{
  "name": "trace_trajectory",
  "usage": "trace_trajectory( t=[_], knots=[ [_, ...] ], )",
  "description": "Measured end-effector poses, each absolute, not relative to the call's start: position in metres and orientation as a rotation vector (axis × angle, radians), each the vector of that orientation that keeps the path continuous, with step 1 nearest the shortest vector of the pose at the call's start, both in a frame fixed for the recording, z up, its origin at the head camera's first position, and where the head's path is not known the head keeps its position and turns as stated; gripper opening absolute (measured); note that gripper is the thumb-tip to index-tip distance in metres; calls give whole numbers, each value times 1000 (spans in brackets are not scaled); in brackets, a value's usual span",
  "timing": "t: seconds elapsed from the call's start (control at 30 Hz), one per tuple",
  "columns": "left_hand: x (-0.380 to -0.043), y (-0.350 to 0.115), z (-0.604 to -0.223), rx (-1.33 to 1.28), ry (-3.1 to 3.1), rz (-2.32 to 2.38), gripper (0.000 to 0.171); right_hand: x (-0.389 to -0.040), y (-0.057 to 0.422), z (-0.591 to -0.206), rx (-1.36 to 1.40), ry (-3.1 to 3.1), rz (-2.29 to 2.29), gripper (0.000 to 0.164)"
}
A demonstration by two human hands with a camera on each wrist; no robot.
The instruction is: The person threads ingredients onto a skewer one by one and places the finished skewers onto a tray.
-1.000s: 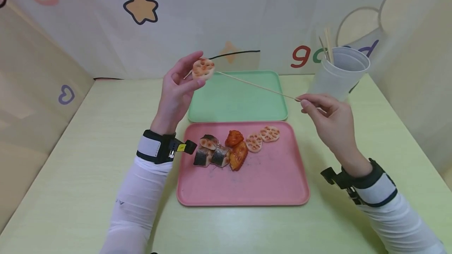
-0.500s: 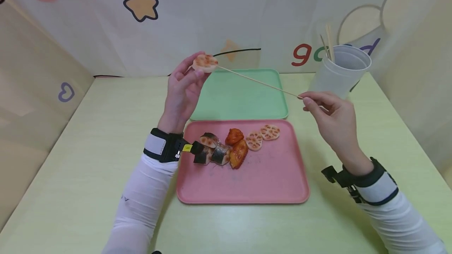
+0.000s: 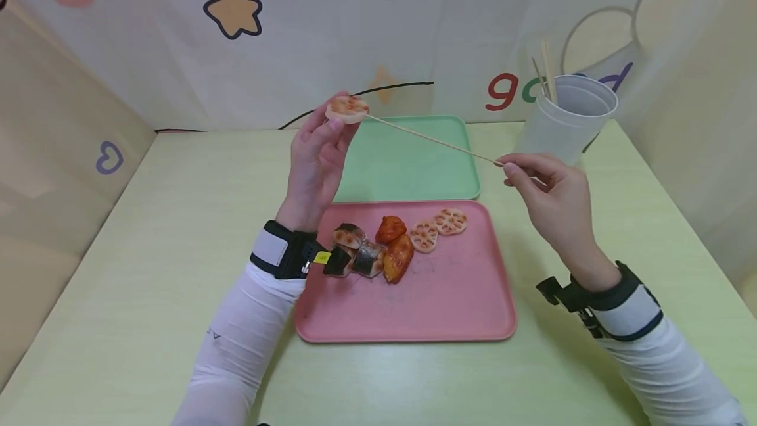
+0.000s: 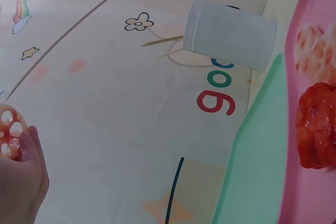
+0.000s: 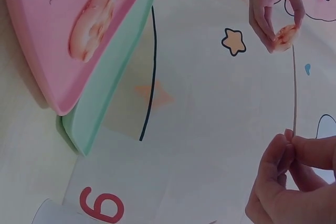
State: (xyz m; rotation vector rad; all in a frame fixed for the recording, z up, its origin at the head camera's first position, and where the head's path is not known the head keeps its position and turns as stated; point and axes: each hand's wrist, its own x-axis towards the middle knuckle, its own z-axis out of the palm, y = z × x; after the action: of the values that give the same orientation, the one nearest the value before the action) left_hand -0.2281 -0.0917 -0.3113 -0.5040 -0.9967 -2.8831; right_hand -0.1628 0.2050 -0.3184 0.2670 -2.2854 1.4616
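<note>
Lotus slice (image 3: 347, 110) is sitting pinched btwn thumb & fingers of L hand (image 3: 318, 160), prob. leaving its skewer-side rim clear; R hand (image 3: 552, 199) is pinching skewer (image 3: 434, 141) at far end, prob. for steering; pink tray (image 3: 408, 317) is lying below both grips.

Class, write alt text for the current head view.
A person's left hand holds up a lotus root slice and the right hand pinches a thin skewer pointing at it. Below, a pink tray holds more food pieces; behind are a green tray and a cup of sticks.
</note>
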Motion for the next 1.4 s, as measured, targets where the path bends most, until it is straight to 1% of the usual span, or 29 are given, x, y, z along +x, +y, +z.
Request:
trace_trajectory(
  t=[0.23,0.53,1.4],
  knots=[
    [-230,-92,-312,-488,-992,-2883,46,-164,205,-320,269,-2278,1485,21],
    [-227,-93,-312,-539,-1030,-2847,34,-165,205,-322,271,-2282,1486,21],
    [-230,-97,-312,-594,-1077,-2796,37,-165,204,-322,264,-2298,1465,22]
  ],
)
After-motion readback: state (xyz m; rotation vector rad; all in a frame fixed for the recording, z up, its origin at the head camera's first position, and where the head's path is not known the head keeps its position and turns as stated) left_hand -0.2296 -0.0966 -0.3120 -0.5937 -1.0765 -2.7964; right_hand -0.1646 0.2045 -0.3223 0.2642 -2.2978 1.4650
